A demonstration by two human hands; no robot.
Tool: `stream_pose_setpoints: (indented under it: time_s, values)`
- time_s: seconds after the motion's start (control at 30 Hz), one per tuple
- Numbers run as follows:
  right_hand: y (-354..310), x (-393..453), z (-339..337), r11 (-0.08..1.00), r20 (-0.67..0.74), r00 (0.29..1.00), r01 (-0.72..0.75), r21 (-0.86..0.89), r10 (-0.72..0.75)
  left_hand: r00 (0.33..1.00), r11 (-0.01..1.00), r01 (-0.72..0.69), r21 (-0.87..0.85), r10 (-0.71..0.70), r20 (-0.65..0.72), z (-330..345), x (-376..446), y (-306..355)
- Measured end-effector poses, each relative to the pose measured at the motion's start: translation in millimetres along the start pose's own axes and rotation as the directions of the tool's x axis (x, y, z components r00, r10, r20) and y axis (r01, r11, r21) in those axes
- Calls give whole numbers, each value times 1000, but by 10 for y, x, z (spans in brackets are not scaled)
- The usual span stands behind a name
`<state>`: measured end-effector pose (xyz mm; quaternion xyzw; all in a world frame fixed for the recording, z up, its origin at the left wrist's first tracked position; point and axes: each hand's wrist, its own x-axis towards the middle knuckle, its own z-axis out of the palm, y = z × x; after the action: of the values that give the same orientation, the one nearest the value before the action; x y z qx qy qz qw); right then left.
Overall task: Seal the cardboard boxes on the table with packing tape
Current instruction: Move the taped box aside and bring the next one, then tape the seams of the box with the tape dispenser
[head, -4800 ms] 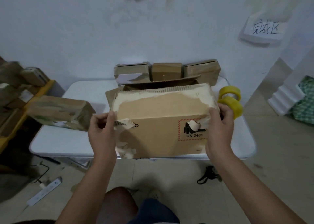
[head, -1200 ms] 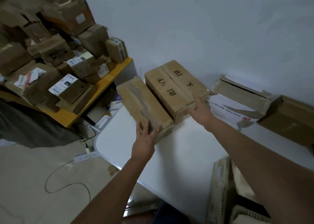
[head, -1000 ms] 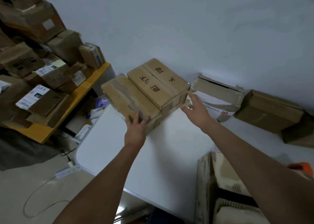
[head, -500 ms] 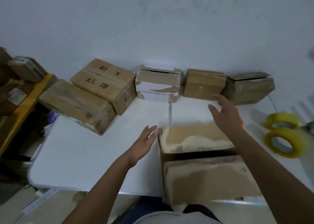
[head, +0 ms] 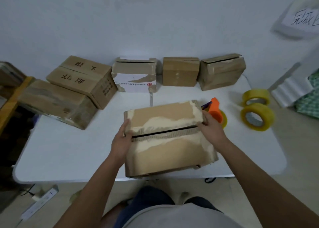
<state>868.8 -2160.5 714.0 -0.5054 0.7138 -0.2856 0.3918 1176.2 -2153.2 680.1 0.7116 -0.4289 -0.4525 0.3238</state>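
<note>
A worn cardboard box (head: 169, 151) with torn, whitish top flaps lies at the front middle of the white table (head: 69, 155). A dark slit runs between its two flaps. My left hand (head: 121, 139) presses the left end of the flaps and my right hand (head: 211, 125) presses the right end. An orange tape dispenser (head: 215, 110) with a yellowish roll sits just behind my right hand. Two yellow tape rolls (head: 257, 115) lie at the table's right end.
Several other cardboard boxes line the back of the table along the wall: two long ones at the left (head: 57, 103), a white-fronted one (head: 134, 77), and two small brown ones (head: 180, 71). A power strip (head: 39, 204) lies on the floor at the lower left.
The view swung from the boxes at the left back to the table's front. Both hands left those boxes and came down onto the worn box's flaps, which now lie nearly closed.
</note>
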Motion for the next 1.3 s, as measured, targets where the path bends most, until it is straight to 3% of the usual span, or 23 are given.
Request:
stream_pose_setpoints:
  time_s: [0.13, 0.23, 0.37, 0.43, 0.47, 0.53, 0.6, 0.63, 0.7, 0.77, 0.9, 1.03, 1.1, 1.2, 1.3]
  values:
    - [-155, 46, 312, 996, 85, 996, 23, 88, -30, 996, 999, 14, 45, -10, -83, -375, 287, 8]
    - [-266, 196, 484, 994, 59, 997, 33, 104, -39, 994, 998, 0, 66, 7, -106, -470, 514, 85]
    - [-294, 422, 553, 994, 0, 1000, 0, 110, 1, 983, 977, -153, 147, 165, -77, -360, 773, 215]
    - [-273, 503, 573, 994, -47, 999, 5, 107, 0, 975, 936, -206, 286, 221, -23, -278, 865, 223]
    - [-271, 528, 585, 994, -65, 998, 8, 113, 0, 964, 882, -237, 408, 264, -11, -236, 899, 203]
    - [-270, 552, 607, 992, -82, 997, 4, 129, 7, 877, 647, -396, 651, 476, 61, -135, 909, 158]
    - [-261, 539, 614, 985, -104, 994, 2, 174, 16, 758, 429, -578, 694, 598, 261, 4, 856, 173]
    - [-238, 531, 608, 983, -132, 991, -8, 186, 33, 732, 403, -639, 655, 578, 359, 83, 815, 199]
    - [-155, 547, 575, 976, -226, 968, -64, 207, 111, 707, 410, -703, 581, 493, 507, 233, 764, 191]
    - [-2, 607, 523, 972, -314, 930, -135, 192, 192, 680, 398, -732, 553, 480, 554, 310, 769, 118]
    - [346, 785, 349, 957, -334, 897, -260, 132, 290, 688, 446, -725, 525, 508, 518, 339, 828, 23]
    - [493, 1056, 175, 962, -342, 905, -273, -5, 255, 707, 457, -702, 546, 542, 455, 428, 782, 47]
    - [548, 1214, 125, 925, -332, 875, -380, -21, 352, 723, 474, -684, 554, 544, 426, 473, 757, 37]
    - [581, 1430, 94, 880, -257, 846, -472, 45, 467, 735, 491, -667, 560, 558, 386, 503, 744, 27]
    - [504, 1584, 129, 805, -263, 761, -558, 202, 593, 728, 475, -670, 570, 572, 379, 506, 741, 17]
